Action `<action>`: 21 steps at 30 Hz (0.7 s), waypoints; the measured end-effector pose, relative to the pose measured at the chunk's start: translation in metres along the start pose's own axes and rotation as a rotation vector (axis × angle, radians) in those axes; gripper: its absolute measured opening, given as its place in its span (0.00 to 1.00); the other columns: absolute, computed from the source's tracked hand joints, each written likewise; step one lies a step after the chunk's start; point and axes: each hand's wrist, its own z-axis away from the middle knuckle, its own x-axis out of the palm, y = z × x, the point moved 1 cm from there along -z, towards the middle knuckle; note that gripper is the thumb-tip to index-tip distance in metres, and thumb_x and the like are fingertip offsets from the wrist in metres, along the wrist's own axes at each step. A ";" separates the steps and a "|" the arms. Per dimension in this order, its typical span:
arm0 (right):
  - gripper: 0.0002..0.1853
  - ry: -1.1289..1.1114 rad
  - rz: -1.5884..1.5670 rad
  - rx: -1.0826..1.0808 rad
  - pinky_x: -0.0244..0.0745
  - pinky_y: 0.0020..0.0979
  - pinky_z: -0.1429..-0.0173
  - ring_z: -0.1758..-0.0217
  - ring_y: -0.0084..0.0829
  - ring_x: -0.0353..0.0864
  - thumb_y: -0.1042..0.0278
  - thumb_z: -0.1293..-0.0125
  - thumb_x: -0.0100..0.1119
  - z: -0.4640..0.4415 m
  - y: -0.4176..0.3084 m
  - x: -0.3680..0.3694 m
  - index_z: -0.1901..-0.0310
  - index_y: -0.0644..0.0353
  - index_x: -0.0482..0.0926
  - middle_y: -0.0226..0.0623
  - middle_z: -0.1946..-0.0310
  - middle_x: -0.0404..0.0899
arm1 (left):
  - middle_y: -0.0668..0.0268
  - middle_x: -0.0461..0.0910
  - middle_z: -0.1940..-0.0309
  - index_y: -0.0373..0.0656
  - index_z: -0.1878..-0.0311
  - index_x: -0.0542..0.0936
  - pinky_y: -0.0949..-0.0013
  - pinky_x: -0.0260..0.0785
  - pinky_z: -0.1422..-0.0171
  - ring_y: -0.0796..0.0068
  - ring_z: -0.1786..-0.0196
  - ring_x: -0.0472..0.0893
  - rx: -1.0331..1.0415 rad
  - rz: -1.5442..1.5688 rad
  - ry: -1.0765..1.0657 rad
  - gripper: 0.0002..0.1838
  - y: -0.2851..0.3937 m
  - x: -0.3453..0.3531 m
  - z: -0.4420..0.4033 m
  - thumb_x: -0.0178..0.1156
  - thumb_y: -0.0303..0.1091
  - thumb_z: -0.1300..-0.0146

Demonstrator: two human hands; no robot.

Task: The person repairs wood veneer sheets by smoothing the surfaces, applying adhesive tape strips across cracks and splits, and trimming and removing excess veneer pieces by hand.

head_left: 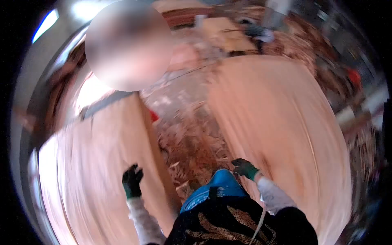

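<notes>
Both of my hands wear dark green gloves. My left hand is over the right part of the left stack of wood sheets, its fingers bent and somewhat apart, with nothing seen in it. Near the left edge of the right stack of wood sheets is my right hand; its fingers are blurred, and whether they hold anything is hard to make out. Contact between either hand and the sheets cannot be told.
Broken wood scraps cover the floor between the stacks. Further back lie a yellowish stack and reddish sheets. A blurred round patch hides the upper left. A red object is at the far right.
</notes>
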 end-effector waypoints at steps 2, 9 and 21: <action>0.19 0.013 -0.245 0.133 0.78 0.32 0.58 0.59 0.33 0.82 0.64 0.43 0.66 -0.007 0.009 0.004 0.49 0.58 0.79 0.38 0.57 0.82 | 0.62 0.78 0.45 0.40 0.45 0.74 0.58 0.78 0.49 0.62 0.46 0.81 -0.023 0.122 0.170 0.16 0.010 -0.011 -0.017 0.54 0.39 0.30; 0.24 -0.109 -0.186 0.378 0.76 0.29 0.64 0.65 0.32 0.81 0.76 0.47 0.67 -0.154 -0.065 -0.063 0.45 0.59 0.78 0.35 0.51 0.80 | 0.63 0.82 0.50 0.40 0.49 0.79 0.61 0.78 0.50 0.62 0.49 0.81 0.390 -0.850 0.473 0.13 -0.027 -0.089 -0.117 0.55 0.36 0.31; 0.24 -0.383 0.425 -0.659 0.70 0.40 0.38 0.43 0.50 0.74 0.69 0.44 0.60 -0.482 -0.354 -0.035 0.43 0.57 0.76 0.52 0.47 0.75 | 0.55 0.83 0.58 0.31 0.55 0.81 0.61 0.79 0.51 0.61 0.57 0.83 0.170 -0.833 0.841 0.12 -0.068 -0.101 -0.131 0.54 0.29 0.34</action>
